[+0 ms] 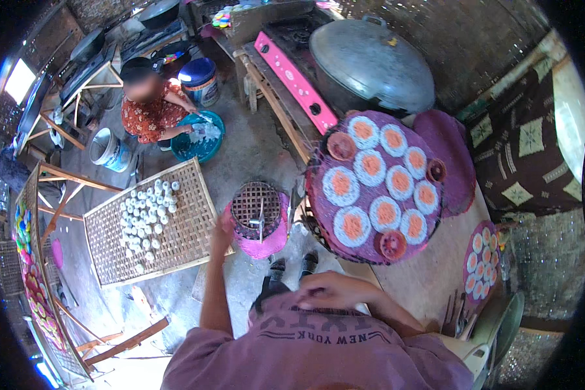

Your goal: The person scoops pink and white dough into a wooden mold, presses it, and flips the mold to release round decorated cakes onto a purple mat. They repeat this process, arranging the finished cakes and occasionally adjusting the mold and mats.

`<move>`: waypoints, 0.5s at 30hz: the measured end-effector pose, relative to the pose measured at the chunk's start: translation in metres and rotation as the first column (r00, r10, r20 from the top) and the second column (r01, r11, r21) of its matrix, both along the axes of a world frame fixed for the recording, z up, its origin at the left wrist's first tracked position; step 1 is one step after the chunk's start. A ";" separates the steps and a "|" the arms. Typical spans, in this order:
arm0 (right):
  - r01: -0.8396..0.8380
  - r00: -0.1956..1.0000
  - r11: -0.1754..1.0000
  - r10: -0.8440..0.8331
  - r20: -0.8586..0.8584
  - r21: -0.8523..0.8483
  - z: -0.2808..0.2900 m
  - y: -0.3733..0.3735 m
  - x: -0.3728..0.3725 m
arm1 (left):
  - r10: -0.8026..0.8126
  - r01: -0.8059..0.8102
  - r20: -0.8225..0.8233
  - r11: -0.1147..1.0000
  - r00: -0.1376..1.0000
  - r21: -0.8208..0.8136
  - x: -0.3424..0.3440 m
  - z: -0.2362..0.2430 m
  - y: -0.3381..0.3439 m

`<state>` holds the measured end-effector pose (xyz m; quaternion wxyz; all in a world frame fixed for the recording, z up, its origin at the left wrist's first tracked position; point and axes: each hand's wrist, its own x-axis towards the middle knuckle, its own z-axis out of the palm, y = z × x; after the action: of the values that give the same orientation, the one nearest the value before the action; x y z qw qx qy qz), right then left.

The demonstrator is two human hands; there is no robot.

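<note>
My left hand (pixel 222 229) is reached forward beside the near right corner of a woven bamboo tray (pixel 198 224). It is smeared, so its fingers and anything in them cannot be made out. To its right is a low stand with a pink cloth (pixel 266 246), topped by a round dark lattice (pixel 246 203). A metal tool with a crosswise handle (pixel 260 224) lies over the lattice. My right hand (pixel 325 290) rests before my shirt, fingers loosely bent, with nothing visible in it. Several pale dough balls (pixel 153 218) sit on the bamboo tray.
At right, a round purple-covered platform (pixel 396 218) bears several white-and-orange discs and red bowls (pixel 392 245). Beyond are a large lidded pot (pixel 374 62) and a pink stove (pixel 296 81). A person (pixel 151 110) crouches over a teal basin (pixel 198 148). Wooden frames (pixel 68 188) stand left.
</note>
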<state>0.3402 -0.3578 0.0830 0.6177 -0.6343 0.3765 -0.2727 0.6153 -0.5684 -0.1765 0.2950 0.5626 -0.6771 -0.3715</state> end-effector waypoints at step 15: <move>0.449 0.469 -0.181 -0.786 -0.403 0.875 -0.734 -0.155 0.111 | -0.357 -0.063 0.390 0.665 0.849 0.745 0.031 -0.217 0.263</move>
<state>0.4509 -0.5132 -0.6510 0.6771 0.1928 0.6205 -0.3456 0.6463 -0.3056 -0.3938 -0.1761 0.6503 -0.5673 -0.4735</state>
